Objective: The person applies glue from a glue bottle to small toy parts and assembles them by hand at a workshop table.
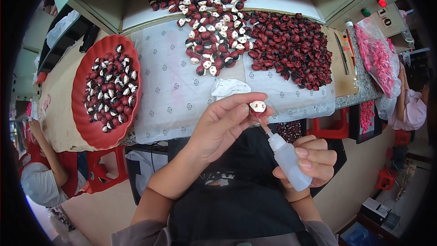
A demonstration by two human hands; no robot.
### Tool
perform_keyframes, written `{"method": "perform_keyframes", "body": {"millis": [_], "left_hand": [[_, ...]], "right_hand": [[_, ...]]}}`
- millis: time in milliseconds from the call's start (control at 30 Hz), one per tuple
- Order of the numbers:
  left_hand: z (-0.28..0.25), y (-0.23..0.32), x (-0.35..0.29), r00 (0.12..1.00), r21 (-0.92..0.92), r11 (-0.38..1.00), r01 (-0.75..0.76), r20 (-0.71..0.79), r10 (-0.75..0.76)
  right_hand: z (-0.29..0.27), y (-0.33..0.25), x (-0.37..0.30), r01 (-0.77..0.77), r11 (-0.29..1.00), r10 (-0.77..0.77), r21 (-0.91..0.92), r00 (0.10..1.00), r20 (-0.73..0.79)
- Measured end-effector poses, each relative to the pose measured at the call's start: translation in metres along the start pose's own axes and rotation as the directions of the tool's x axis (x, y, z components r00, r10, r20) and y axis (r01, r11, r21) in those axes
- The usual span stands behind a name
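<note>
Between the fingertips of my left hand (pixel 218 123) is a small doll head (pixel 258 106) with a white face and a dark red underside. My right hand (pixel 316 158) wraps round a translucent white squeeze bottle (pixel 292 166). The bottle tilts up to the left, and its thin nozzle (pixel 266 128) meets or nearly meets the head's red underside; I cannot tell which. Just beyond my left fingers, a crumpled white cloth (pixel 230 87) lies on the table.
A red scalloped tray (pixel 78 98) of similar heads stands at the left. More heads (pixel 211 41) are heaped at the centre back, beside a pile of dark red and black pieces (pixel 291 48). Long thin tools (pixel 341 52) and a bag of pink parts (pixel 375 59) lie right. Other people sit at both sides.
</note>
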State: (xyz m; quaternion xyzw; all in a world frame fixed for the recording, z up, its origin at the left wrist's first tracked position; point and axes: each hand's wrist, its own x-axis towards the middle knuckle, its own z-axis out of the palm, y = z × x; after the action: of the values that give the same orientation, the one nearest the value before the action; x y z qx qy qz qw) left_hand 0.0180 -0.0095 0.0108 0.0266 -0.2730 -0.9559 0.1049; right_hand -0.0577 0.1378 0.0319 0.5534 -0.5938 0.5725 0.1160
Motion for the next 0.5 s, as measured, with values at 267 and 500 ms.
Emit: {"method": "perform_keyframes", "body": {"millis": [267, 500], "left_hand": [[0.0015, -0.0004, 0.0006, 0.993, -0.006, 1.0, 0.027, -0.116, -0.028], [-0.0017, -0.0019, 0.0004, 0.995, 0.019, 0.999, 0.026, -0.098, -0.024]], "right_hand": [[0.0, 0.0021, -0.0001, -0.001, 1.0, 0.0, -0.024, 1.0, -0.026], [0.002, 0.0076, -0.0018, 0.029, 0.999, -0.032, -0.046, 0.997, -0.075]]}}
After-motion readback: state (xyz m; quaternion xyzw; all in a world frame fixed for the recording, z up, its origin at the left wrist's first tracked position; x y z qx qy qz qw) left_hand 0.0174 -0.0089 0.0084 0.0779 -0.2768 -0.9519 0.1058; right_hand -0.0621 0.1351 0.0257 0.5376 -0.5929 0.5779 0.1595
